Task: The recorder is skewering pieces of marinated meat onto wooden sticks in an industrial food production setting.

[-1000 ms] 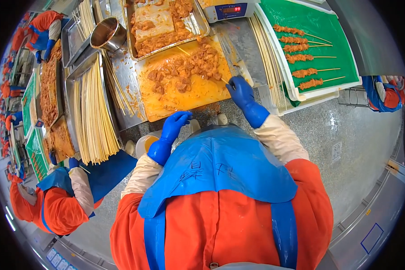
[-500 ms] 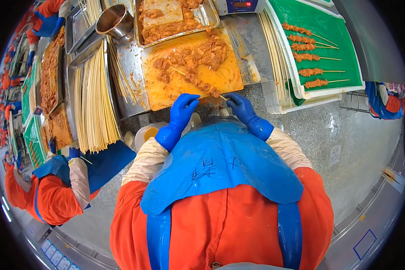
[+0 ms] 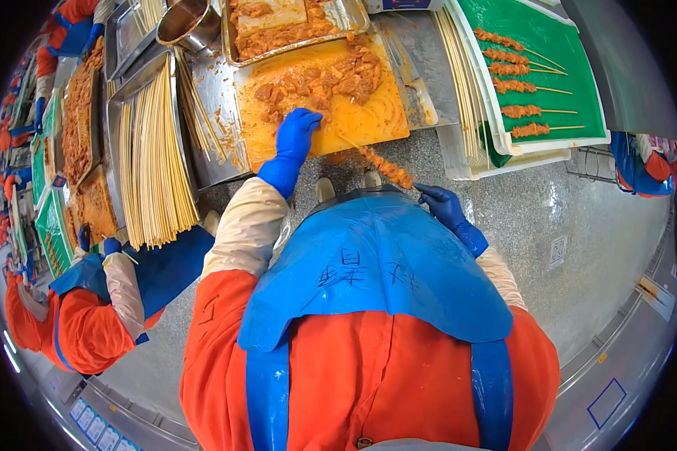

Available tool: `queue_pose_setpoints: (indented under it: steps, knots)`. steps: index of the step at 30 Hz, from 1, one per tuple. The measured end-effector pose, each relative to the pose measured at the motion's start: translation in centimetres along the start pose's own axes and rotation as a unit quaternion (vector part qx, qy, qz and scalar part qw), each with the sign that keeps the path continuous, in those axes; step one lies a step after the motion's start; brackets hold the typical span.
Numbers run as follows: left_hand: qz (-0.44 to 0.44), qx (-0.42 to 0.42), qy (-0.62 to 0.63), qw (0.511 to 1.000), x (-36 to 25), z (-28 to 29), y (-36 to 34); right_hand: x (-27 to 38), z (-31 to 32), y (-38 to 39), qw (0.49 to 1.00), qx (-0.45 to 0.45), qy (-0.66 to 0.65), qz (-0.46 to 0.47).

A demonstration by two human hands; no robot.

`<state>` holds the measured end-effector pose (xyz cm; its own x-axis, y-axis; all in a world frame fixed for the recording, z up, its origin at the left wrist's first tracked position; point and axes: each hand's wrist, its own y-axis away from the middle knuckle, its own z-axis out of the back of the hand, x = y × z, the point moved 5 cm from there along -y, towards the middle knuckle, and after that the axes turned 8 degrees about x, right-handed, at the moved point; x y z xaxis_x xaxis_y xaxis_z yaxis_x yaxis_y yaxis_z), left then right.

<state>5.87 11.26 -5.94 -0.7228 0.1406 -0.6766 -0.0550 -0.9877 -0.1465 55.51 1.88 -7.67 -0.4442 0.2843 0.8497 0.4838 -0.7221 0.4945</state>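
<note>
My right hand (image 3: 450, 212), in a blue glove, is closed on the near end of a meat skewer (image 3: 386, 167). Reddish meat is threaded along its stick, and the bare tip points up toward the orange cutting board (image 3: 361, 134). My left hand (image 3: 296, 137), also gloved in blue, is over the board's near left part. Its fingers curl together beside the pile of raw marinated meat (image 3: 320, 83); whatever lies between them is hidden.
A metal tray of meat (image 3: 293, 34) stands behind the board. On the left, wooden sticks (image 3: 150, 158) fill a steel tray beside a metal pot (image 3: 189, 26). Several finished skewers (image 3: 515, 86) lie on a green-lined white tray (image 3: 557, 68). A co-worker (image 3: 90, 316) works at far left.
My right hand has drawn the skewer down and right, off the board. My left hand has let go of it and moved forward to the meat.
</note>
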Motion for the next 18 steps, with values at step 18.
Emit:
queue_pose_setpoints:
  steps: [18]
  knots:
    - [0.047,0.003,-0.053,0.997,-1.2,0.3,2.6,2.8,-0.9,-1.4,1.0,0.0,-0.02,0.023]
